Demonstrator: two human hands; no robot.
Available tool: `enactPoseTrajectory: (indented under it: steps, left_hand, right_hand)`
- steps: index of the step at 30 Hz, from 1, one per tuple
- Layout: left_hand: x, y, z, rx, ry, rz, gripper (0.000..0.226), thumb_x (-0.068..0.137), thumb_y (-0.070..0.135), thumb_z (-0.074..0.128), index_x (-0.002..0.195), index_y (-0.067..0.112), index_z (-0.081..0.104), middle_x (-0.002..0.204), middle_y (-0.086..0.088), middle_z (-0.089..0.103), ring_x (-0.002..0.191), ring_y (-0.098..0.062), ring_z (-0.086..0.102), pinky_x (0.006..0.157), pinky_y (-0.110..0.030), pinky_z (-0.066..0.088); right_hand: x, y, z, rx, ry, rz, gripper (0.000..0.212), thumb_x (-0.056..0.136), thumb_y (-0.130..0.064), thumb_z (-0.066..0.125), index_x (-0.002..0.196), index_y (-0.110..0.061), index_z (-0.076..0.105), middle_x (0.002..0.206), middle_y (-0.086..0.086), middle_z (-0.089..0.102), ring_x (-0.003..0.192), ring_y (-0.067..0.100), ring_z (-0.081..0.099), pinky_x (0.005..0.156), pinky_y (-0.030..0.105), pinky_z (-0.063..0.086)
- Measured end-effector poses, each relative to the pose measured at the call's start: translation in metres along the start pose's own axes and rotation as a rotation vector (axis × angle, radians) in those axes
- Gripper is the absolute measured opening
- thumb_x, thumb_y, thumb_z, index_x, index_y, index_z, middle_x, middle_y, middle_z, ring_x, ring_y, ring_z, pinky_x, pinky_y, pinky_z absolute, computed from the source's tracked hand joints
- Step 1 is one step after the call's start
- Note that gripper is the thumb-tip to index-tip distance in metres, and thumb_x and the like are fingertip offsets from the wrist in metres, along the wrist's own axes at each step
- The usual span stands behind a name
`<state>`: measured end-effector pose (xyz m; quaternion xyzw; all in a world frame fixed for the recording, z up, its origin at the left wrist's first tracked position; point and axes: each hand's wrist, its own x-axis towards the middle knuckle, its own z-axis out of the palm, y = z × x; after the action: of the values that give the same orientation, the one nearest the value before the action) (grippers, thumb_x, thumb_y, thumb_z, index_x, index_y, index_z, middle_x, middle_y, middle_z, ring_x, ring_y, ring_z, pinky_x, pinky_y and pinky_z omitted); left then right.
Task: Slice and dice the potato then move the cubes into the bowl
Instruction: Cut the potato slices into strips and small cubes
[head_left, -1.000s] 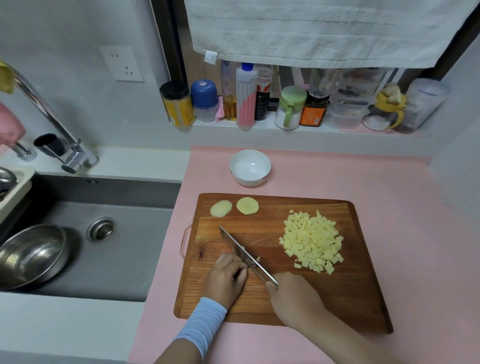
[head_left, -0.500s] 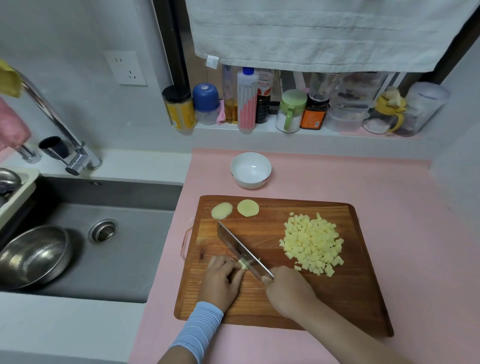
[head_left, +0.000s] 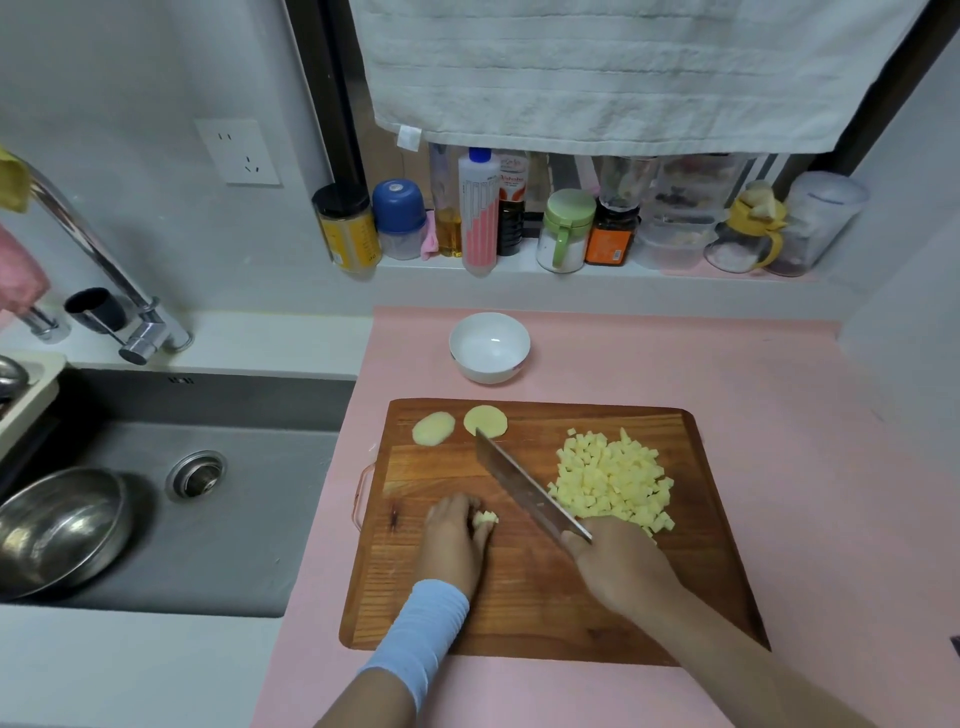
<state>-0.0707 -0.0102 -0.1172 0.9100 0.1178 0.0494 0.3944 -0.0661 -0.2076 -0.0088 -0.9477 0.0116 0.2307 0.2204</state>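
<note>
A wooden cutting board lies on the pink counter mat. A heap of yellow potato cubes sits on its right half. Two round potato end slices lie at the board's far left corner. My left hand holds a small cluster of cut potato pieces under its fingertips. My right hand grips the handle of a cleaver, whose blade slants up-left and lies against the heap's left edge. The white bowl stands empty behind the board.
A sink with a steel bowl lies to the left, a faucet above it. Jars and bottles line the back ledge under a hanging white towel. Pink mat extends right of the board.
The cleaver has moved right, away from my left hand, to the edge of the cube heap. My left hand stays on the small cut pieces, now uncovered by the blade.
</note>
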Motion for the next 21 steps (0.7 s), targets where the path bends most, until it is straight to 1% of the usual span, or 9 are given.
enactPoseTrajectory:
  steps: [4, 6, 8, 10, 12, 14, 16, 18, 21]
  left_hand:
    - [0.017, 0.043, 0.02, -0.093, -0.11, -0.121, 0.023, 0.084, 0.008, 0.074, 0.103, 0.016, 0.062, 0.092, 0.005, 0.063, 0.087, -0.015, 0.06, 0.084, -0.026, 0.049]
    - [0.021, 0.06, 0.029, -0.087, -0.193, -0.088, 0.023, 0.086, 0.007, 0.07, 0.105, 0.018, 0.062, 0.09, 0.008, 0.064, 0.086, -0.013, 0.062, 0.085, -0.027, 0.052]
    - [0.022, 0.069, 0.026, -0.097, -0.204, -0.085, 0.02, 0.09, 0.006, 0.062, 0.104, 0.02, 0.063, 0.092, 0.008, 0.066, 0.086, -0.012, 0.064, 0.084, -0.027, 0.053]
    - [0.027, 0.072, 0.011, -0.174, -0.062, -0.146, 0.024, 0.093, 0.001, 0.053, 0.1, 0.022, 0.063, 0.096, 0.008, 0.067, 0.089, -0.012, 0.062, 0.082, -0.023, 0.047]
    - [0.033, 0.07, -0.014, -0.268, 0.186, -0.159, 0.031, 0.09, -0.005, 0.046, 0.093, 0.021, 0.062, 0.097, 0.006, 0.065, 0.093, -0.014, 0.058, 0.083, -0.022, 0.04]
    - [0.041, 0.07, -0.037, -0.275, 0.289, -0.015, 0.029, 0.083, -0.002, 0.042, 0.086, 0.02, 0.06, 0.093, 0.007, 0.061, 0.093, -0.014, 0.054, 0.082, -0.022, 0.038]
    - [0.05, 0.075, -0.046, -0.172, 0.126, 0.135, 0.027, 0.078, 0.008, 0.04, 0.078, 0.026, 0.059, 0.087, 0.014, 0.061, 0.088, -0.009, 0.053, 0.079, -0.02, 0.039]
    - [0.059, 0.089, -0.044, -0.072, -0.173, 0.142, 0.032, 0.082, 0.007, 0.043, 0.073, 0.031, 0.063, 0.087, 0.016, 0.064, 0.09, -0.007, 0.056, 0.082, -0.02, 0.044]
    - [0.065, 0.113, -0.029, 0.084, -0.55, 0.171, 0.036, 0.088, 0.005, 0.046, 0.084, 0.027, 0.074, 0.102, 0.013, 0.067, 0.101, -0.011, 0.06, 0.096, -0.026, 0.045]
  right_hand:
    - [0.007, 0.017, -0.022, -0.016, 0.063, 0.012, 0.03, 0.104, -0.042, 0.047, 0.088, -0.027, 0.066, 0.075, -0.008, 0.067, 0.069, 0.011, 0.063, 0.064, 0.032, 0.054]
    - [0.007, 0.023, -0.031, -0.063, 0.11, -0.016, 0.03, 0.105, -0.042, 0.045, 0.087, -0.029, 0.065, 0.071, -0.009, 0.065, 0.065, 0.008, 0.061, 0.057, 0.028, 0.05]
    - [0.004, 0.028, -0.039, -0.144, 0.173, -0.083, 0.028, 0.106, -0.041, 0.043, 0.108, -0.035, 0.071, 0.072, -0.012, 0.064, 0.063, 0.005, 0.057, 0.05, 0.022, 0.04]
    - [0.001, 0.035, -0.046, -0.257, 0.238, -0.164, 0.031, 0.105, -0.04, 0.044, 0.124, -0.037, 0.067, 0.078, -0.014, 0.066, 0.066, 0.005, 0.058, 0.051, 0.02, 0.038]
    - [-0.002, 0.041, -0.052, -0.368, 0.272, -0.215, 0.031, 0.103, -0.038, 0.047, 0.13, -0.04, 0.062, 0.079, -0.014, 0.064, 0.069, 0.007, 0.06, 0.054, 0.021, 0.041]
    - [-0.004, 0.044, -0.057, -0.45, 0.265, -0.248, 0.033, 0.102, -0.037, 0.05, 0.133, -0.043, 0.058, 0.082, -0.013, 0.064, 0.073, 0.009, 0.062, 0.056, 0.024, 0.042]
    - [-0.005, 0.044, -0.06, -0.494, 0.256, -0.273, 0.028, 0.101, -0.034, 0.051, 0.127, -0.041, 0.061, 0.088, -0.012, 0.066, 0.078, 0.011, 0.064, 0.058, 0.024, 0.037]
    - [-0.006, 0.043, -0.06, -0.492, 0.257, -0.291, 0.025, 0.1, -0.028, 0.052, 0.119, -0.037, 0.063, 0.087, -0.012, 0.065, 0.074, 0.011, 0.059, 0.058, 0.025, 0.033]
    - [-0.002, 0.043, -0.055, -0.495, 0.268, -0.313, 0.02, 0.096, -0.022, 0.054, 0.108, -0.032, 0.067, 0.08, -0.011, 0.062, 0.066, 0.013, 0.052, 0.057, 0.027, 0.035]
